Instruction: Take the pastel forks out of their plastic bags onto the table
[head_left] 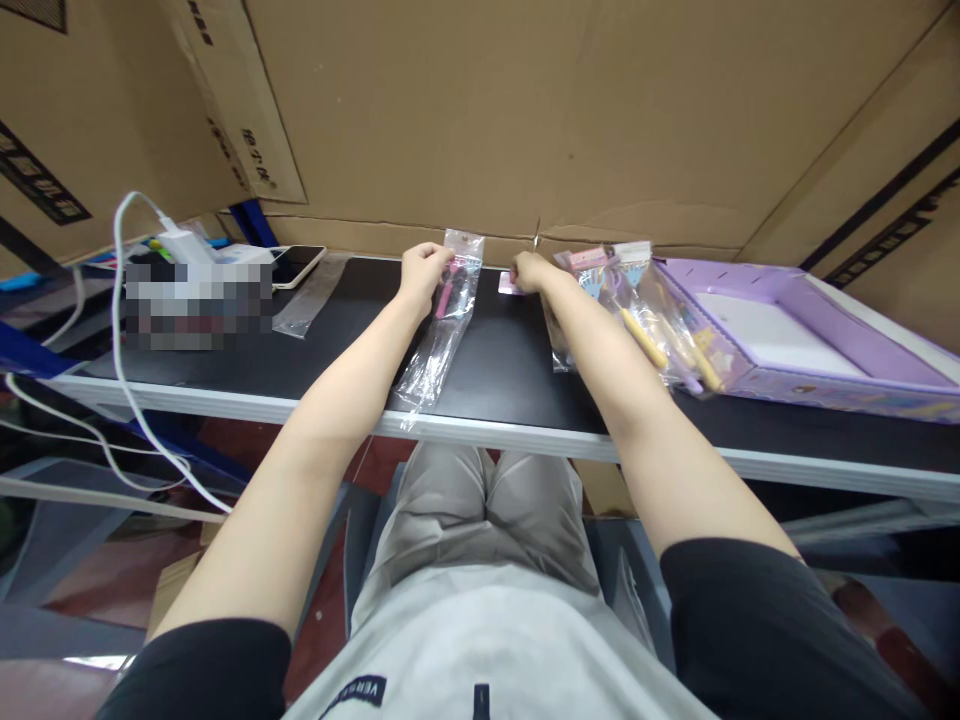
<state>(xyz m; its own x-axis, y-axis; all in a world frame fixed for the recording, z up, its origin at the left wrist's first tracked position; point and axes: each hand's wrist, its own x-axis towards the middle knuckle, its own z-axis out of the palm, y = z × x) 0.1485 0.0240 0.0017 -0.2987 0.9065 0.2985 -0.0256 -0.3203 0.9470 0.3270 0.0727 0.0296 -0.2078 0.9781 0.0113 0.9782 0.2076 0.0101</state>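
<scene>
A long clear plastic bag (435,360) lies on the black tabletop, its top end toward the cardboard wall and its lower end reaching the table's front edge. Something slim and pink (444,300) shows at its upper part; the kind is not clear. My left hand (424,270) is closed in a pinch at the bag's upper left side. To the right, my right hand (531,270) has its fingers curled down at a small pale pink card (510,284) on the table. Those fingertips are mostly hidden. Beyond my right forearm lie several filled clear packets (637,300) with yellow and purple items.
A purple open box (825,375) stands at the right. At the left are another flat clear bag (307,300), a phone (301,268) and a white charger with its cable (124,300). Cardboard walls (487,120) enclose the back and sides. A pale metal edge (495,432) runs along the table's front.
</scene>
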